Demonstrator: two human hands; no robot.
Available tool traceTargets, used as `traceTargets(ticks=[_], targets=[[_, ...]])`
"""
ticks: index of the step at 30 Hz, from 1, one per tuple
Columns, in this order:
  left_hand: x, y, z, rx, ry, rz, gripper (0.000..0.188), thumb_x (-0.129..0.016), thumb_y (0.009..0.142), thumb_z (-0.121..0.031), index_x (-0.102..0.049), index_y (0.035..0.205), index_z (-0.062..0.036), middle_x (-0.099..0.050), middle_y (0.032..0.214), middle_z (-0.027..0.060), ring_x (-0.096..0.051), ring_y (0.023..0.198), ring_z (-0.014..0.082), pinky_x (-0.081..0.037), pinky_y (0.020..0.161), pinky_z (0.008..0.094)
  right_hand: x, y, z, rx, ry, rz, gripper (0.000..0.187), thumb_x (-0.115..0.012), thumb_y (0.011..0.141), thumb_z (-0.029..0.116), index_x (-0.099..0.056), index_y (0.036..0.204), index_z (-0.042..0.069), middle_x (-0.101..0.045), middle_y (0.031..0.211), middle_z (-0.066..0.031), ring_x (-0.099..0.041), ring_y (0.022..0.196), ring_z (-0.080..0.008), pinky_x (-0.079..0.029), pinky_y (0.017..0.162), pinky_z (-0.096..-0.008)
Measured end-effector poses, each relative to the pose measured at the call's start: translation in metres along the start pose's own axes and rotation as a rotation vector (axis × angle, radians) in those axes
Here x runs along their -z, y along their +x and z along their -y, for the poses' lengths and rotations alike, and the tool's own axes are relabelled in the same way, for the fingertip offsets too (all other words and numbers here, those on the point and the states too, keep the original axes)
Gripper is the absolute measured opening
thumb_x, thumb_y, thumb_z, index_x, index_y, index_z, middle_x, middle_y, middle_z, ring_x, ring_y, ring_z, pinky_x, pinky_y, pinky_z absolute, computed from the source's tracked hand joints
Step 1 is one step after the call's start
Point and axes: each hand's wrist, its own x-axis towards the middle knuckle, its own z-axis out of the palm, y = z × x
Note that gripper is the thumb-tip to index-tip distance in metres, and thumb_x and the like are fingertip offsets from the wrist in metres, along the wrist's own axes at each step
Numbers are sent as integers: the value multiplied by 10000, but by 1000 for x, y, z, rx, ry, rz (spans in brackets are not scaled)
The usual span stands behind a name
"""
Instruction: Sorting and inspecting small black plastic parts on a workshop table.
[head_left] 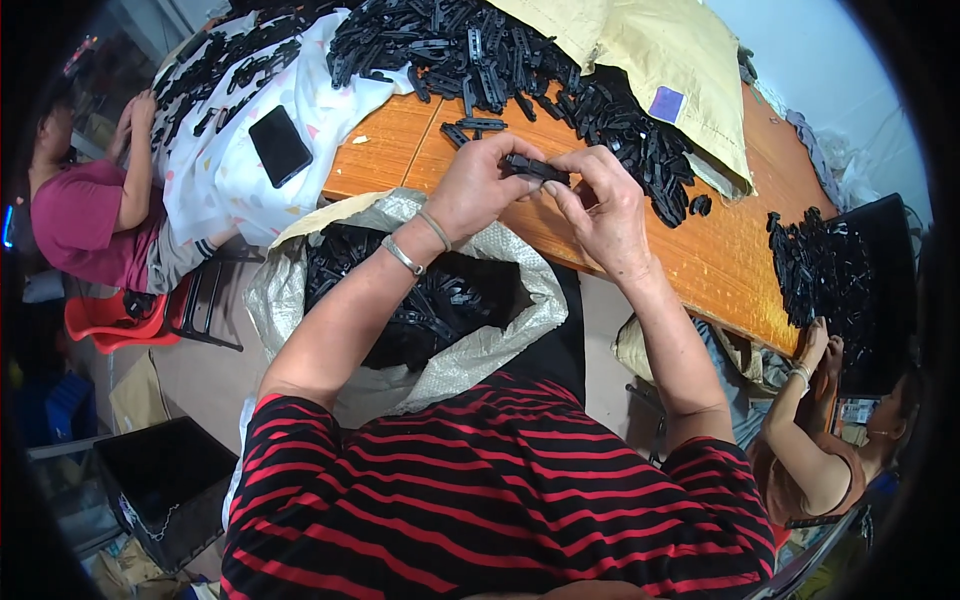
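My left hand (468, 190) and my right hand (610, 212) meet above the table's near edge. Between their fingertips is a small, long black plastic part (535, 168), pinched at its left end by the left hand and at its right end by the right. Fingers cover some of it, so its exact kind cannot be made out. Just beyond lies a big heap of similar black plastic parts (480, 62), a few strays at its near side. Below my left forearm a woven white sack (545, 300) stands with its mouth spread, holding more black parts.
The wooden table (390, 140) bears a large paper sack (665, 60) at the back. On a patterned cloth at left lies a dark phone (280, 146). One person sits at left, another at right, handling black parts. A black crate (165, 485) stands on the floor, lower left.
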Motion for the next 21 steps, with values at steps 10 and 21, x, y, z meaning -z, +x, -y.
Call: traceTargets(ticks=[10,21], targets=[[-4,-4,-5,49,-73,0,264,-594,855,57,-577,1118,35,-653,991,79,-653,871,120,-563,759,242,-4,4,0,16,22,1,189,-725,769,-11,-648,942,-1,-580,861,-56,-588,632,-93,-478,540,-220],[-5,-13,-13,61,-157,-5,312,-639,848,-1,-566,1149,46,-656,997,99,-662,858,132,-556,753,239,-2,-2,-2,-8,-8,-1,203,-737,740,-23,-648,921,-8,-580,844,-57,-578,623,-107,-471,538,-225]])
